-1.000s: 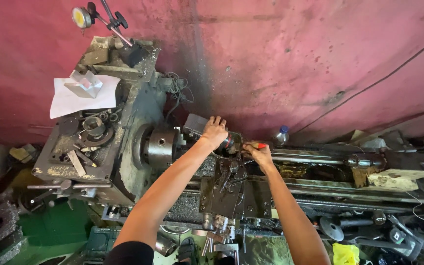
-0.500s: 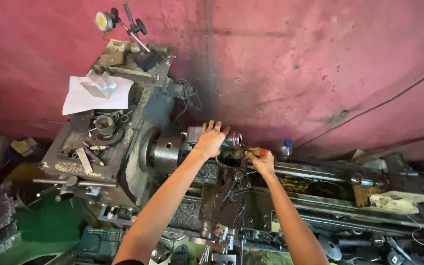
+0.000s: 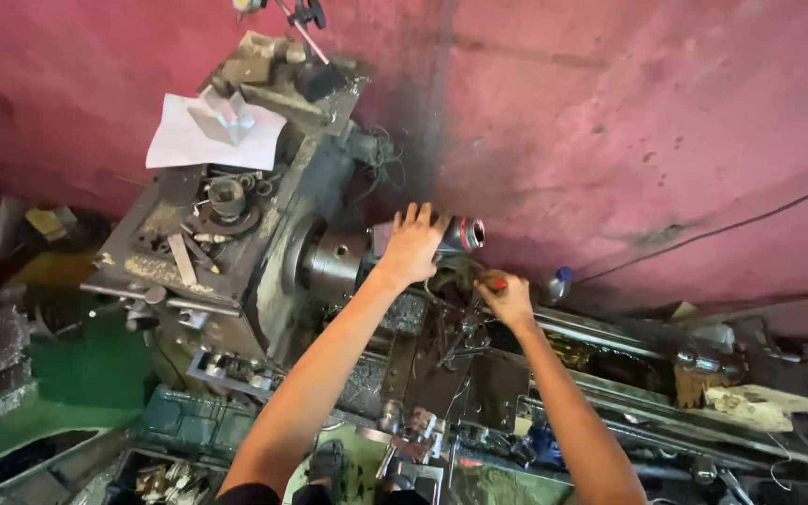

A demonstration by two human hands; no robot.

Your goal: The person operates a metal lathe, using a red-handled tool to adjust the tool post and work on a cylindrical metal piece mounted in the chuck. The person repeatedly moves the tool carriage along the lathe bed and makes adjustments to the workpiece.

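Observation:
I look down on a greasy metal lathe (image 3: pixel 236 243) set against a red wall. My left hand (image 3: pixel 411 245) rests with fingers spread on top of a round metal workpiece (image 3: pixel 465 234) held in the lathe chuck (image 3: pixel 334 265). My right hand (image 3: pixel 505 295) is closed around a small tool with a red handle (image 3: pixel 497 282), just right of the workpiece and above the dark tool carriage (image 3: pixel 451 365). The tool's tip is hidden behind my fingers.
A white sheet of paper with a metal block (image 3: pixel 208 131) lies on the headstock top. A dial gauge stand (image 3: pixel 301 19) stands at the top edge. A small blue-capped bottle (image 3: pixel 558 283) stands by the wall. Rags and metal clutter (image 3: pixel 759 397) lie on the bed at right.
The view has shifted and come closer. My left hand has stayed on the workpiece with fingers spreading wider; my right hand has stayed beside it with the red-handled tool.

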